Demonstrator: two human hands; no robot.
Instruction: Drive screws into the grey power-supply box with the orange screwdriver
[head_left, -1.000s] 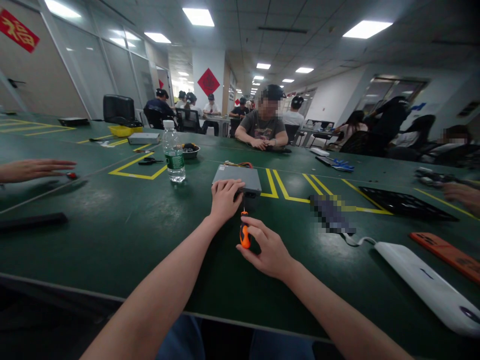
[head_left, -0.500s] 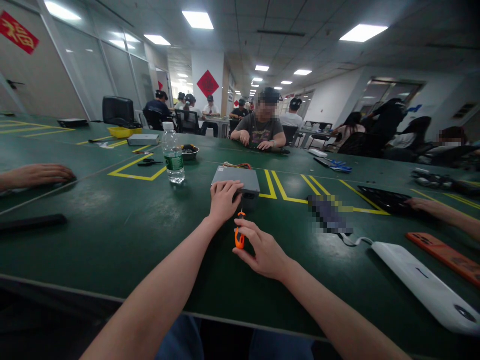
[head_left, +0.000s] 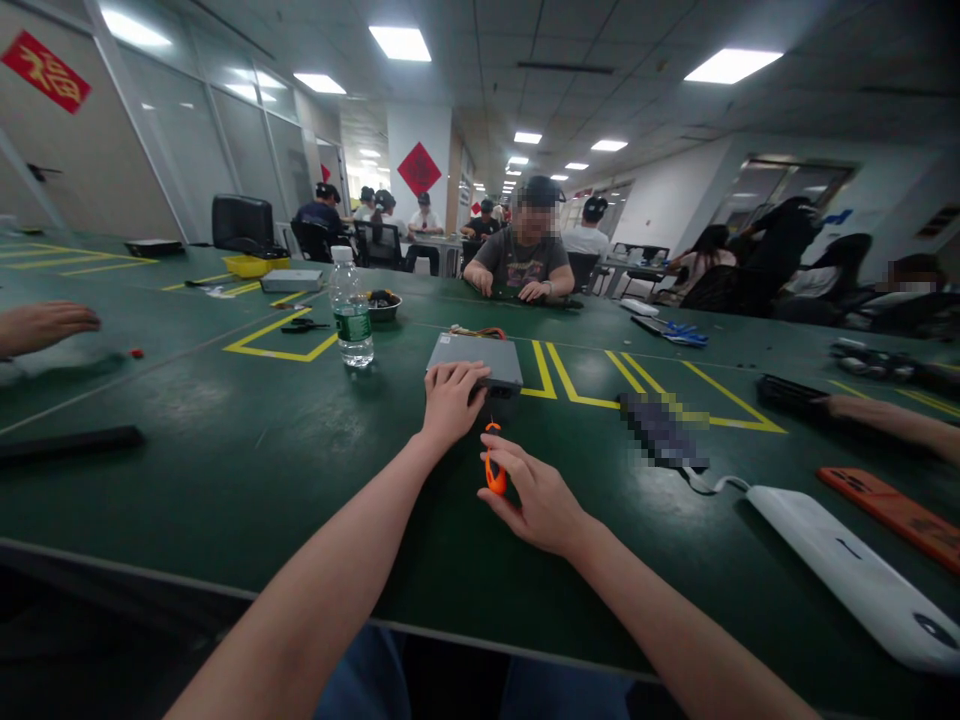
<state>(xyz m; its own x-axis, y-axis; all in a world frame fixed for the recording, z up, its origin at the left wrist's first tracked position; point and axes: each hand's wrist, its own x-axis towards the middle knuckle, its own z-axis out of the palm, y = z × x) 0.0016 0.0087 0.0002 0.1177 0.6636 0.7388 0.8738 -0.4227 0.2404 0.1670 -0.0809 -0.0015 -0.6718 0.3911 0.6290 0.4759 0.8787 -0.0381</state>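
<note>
A light hold leaves room for a slip

At the left, a clear plastic water bottle (head_left: 351,322) stands upright near the work, apart from it. A hard sideways shove there could topple it; whether its cap is tight cannot be told.

Next, the left hand (head_left: 451,402) lies over the near left part of the power supply unit (head_left: 480,354), which sits on the green tabletop (head_left: 360,470) in front of the person. Its fingers are extended across the top rather than wrapped around the casing, so a strong push or twist could make the box skid or turn. The coloured cable bundle (head_left: 487,333) at the far side might then get trapped or bent.

Toward the right, the orange-and-black screwdriver (head_left: 495,474) points at the near face. The right hand (head_left: 536,497) has its handle pinched between thumb and fingertips, not in a full fist. Whether the tip is seated cannot be seen; if it is off-centre or tilted, it could skate across the metal, chew a screw head, or jab the left thumb close by.

Farther right, the white cord (head_left: 726,482) lies well clear, so snagging seems unlikely.
</note>
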